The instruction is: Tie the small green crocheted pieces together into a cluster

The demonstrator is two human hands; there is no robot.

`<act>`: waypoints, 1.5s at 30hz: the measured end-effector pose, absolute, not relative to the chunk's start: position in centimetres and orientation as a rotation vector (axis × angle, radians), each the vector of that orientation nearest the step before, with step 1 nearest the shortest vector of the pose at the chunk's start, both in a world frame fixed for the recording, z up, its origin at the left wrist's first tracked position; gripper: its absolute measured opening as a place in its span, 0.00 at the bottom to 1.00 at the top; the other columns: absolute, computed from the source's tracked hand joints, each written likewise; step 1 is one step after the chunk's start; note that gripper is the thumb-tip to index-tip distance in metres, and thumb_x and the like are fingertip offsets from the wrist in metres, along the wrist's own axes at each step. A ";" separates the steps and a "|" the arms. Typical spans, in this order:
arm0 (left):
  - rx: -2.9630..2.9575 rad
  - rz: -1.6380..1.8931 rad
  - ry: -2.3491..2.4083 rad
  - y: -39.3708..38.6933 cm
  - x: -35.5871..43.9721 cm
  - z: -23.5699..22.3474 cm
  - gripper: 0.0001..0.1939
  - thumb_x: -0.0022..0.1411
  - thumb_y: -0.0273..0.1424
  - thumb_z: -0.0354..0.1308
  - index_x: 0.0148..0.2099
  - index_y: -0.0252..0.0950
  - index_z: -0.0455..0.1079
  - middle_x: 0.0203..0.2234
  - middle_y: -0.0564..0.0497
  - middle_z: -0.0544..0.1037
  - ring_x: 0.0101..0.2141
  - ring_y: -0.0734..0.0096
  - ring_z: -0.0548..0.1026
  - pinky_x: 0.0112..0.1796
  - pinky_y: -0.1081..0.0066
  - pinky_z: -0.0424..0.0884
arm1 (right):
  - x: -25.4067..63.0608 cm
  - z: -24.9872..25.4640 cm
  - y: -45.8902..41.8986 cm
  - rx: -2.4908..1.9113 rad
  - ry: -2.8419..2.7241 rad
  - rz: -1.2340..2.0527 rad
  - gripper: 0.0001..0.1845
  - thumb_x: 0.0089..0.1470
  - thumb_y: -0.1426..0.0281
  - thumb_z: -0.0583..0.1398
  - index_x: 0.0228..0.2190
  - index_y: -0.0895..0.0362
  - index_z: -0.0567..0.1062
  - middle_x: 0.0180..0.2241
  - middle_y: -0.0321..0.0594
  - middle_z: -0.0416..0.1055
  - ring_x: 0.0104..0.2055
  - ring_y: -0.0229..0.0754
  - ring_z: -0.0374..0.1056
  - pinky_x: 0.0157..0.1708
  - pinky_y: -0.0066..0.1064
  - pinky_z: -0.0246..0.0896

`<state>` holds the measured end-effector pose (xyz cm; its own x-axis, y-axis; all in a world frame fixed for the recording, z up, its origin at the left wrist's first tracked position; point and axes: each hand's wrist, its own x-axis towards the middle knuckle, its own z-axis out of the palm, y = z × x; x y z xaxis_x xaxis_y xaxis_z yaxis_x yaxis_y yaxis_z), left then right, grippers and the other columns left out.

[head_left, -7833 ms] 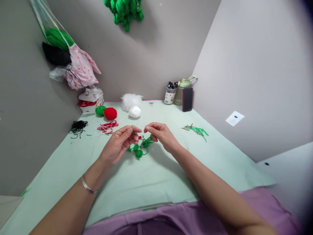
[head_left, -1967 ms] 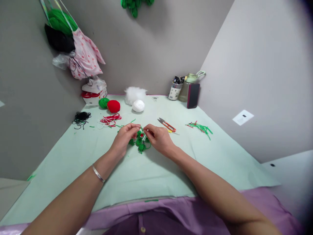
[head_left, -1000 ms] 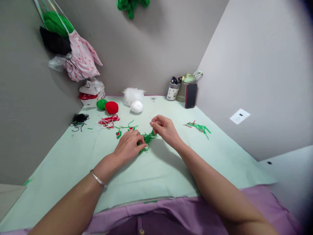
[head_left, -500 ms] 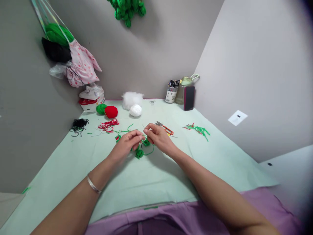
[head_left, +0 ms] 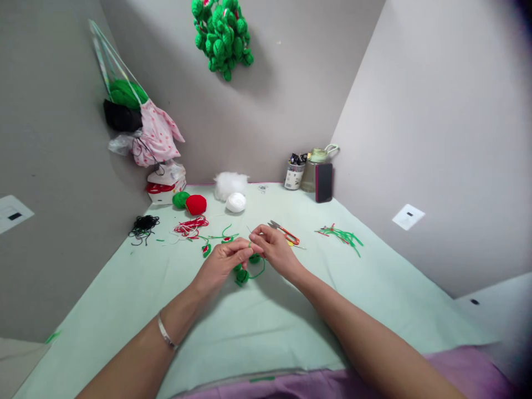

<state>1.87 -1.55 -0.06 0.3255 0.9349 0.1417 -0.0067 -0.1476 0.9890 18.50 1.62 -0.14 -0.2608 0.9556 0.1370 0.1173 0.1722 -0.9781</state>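
Observation:
My left hand (head_left: 226, 259) is closed, its thumb and fingers pinching green yarn (head_left: 250, 244). Close against it, my right hand (head_left: 274, 249) is closed round what looks like a thin needle (head_left: 249, 228); only a fine tip shows above the fingers. Below the hands hang small green crocheted balls (head_left: 242, 276), partly hidden by my left fingers. A loop of green yarn (head_left: 263, 269) curves out on the right side. Just beyond my left hand lie small green crocheted pieces with red and white (head_left: 206, 250), with yarn tails.
Orange-handled snips (head_left: 288, 235) lie right of my hands. Green (head_left: 180, 199), red (head_left: 196, 205) and white yarn balls (head_left: 235, 203) sit behind, near white stuffing (head_left: 226, 185). Black yarn (head_left: 144, 226) lies left, green strands (head_left: 347, 236) right. A phone (head_left: 323, 183) leans against a bottle.
The camera view has tilted up, so everything sits lower in the picture. My hands have come together, the fingers now touching round the green yarn.

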 end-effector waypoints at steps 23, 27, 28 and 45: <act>1.914 1.420 1.174 -0.8 1.4 -2.5 0.14 0.71 0.36 0.53 0.45 0.39 0.79 0.31 0.51 0.76 0.33 0.69 0.75 0.38 0.69 0.72 | 18.3 1.7 -0.5 -0.957 -1.715 1.198 0.11 0.58 0.64 0.58 0.36 0.58 0.77 0.17 0.30 0.66 0.18 0.32 0.58 0.20 0.24 0.53; 2.076 1.433 1.190 -0.6 1.3 -2.9 0.15 0.72 0.35 0.50 0.51 0.39 0.77 0.38 0.48 0.79 0.38 0.68 0.76 0.43 0.68 0.72 | 17.8 1.4 -0.6 -0.985 -1.735 1.225 0.10 0.59 0.65 0.57 0.33 0.58 0.76 0.16 0.30 0.66 0.17 0.31 0.57 0.19 0.24 0.52; 2.092 1.436 1.198 -0.7 1.3 -2.9 0.16 0.73 0.35 0.50 0.52 0.39 0.76 0.39 0.47 0.79 0.39 0.67 0.76 0.44 0.68 0.72 | 17.8 1.3 -0.6 -1.000 -1.729 1.227 0.11 0.59 0.66 0.57 0.33 0.58 0.76 0.16 0.29 0.65 0.17 0.31 0.57 0.19 0.24 0.52; 2.189 1.464 1.232 -0.9 1.4 -2.8 0.17 0.73 0.33 0.49 0.56 0.39 0.75 0.34 0.48 0.78 0.35 0.68 0.76 0.40 0.69 0.72 | 17.9 0.8 -0.5 -1.034 -1.793 1.034 0.09 0.60 0.68 0.56 0.33 0.57 0.75 0.16 0.29 0.65 0.18 0.32 0.57 0.22 0.24 0.52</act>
<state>1.40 -0.93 -2.84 0.1454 0.7462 0.6496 0.5123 -0.6185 0.5958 17.86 -0.52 0.75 -0.3421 0.9096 0.2358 0.2514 0.3303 -0.9098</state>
